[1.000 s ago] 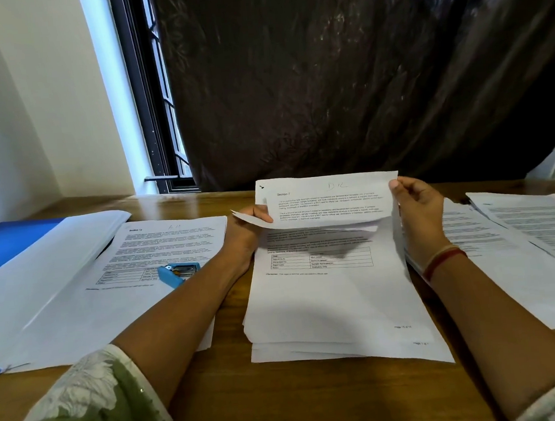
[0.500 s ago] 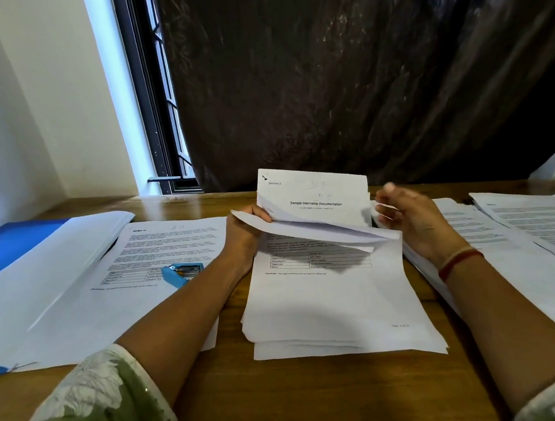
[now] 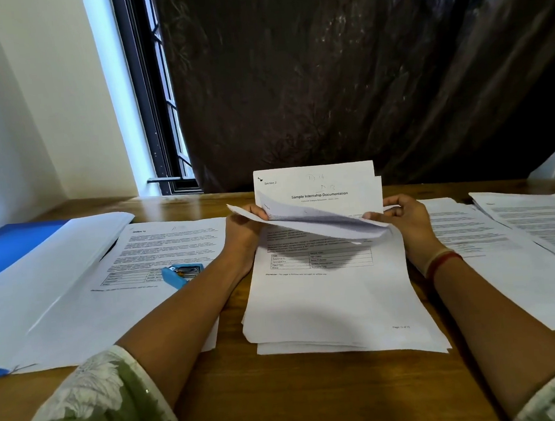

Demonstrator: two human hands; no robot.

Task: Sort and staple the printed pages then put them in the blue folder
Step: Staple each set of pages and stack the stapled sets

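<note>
At the centre of the frame both hands work the far end of the middle stack of printed pages [image 3: 336, 305], which lies on the wooden counter [image 3: 284, 402] with its long axis running away from the person. The left hand [image 3: 243, 234] is closed on the upper left corner of the lifted sheets [image 3: 318, 194], thumb on top. The right hand [image 3: 403, 220] pinches their right edge with curled fingers. About 3 sheets are fanned up from the stack: 2 stand nearly upright, 1 headed "Section 2" behind another titled "Sample Internship Documentation", and a 3rd droops forward between the hands.

The sheets are hinged at the far end, so the pages to be checked lie directly between the hands, and each hand is equally close. The sorting looks unfinished, judging by the loose piles.

The blue stapler [image 3: 181, 273] rests on the pile of pages at left centre [image 3: 146, 254], just beside the left forearm, so the left hand is much the nearer to it. The blue folder [image 3: 10, 244] lies at the far left edge of the frame, partly under white sheets [image 3: 51, 261], well apart from both hands. More pages [image 3: 521, 241] are spread at the right, just beside the right wrist.
</note>
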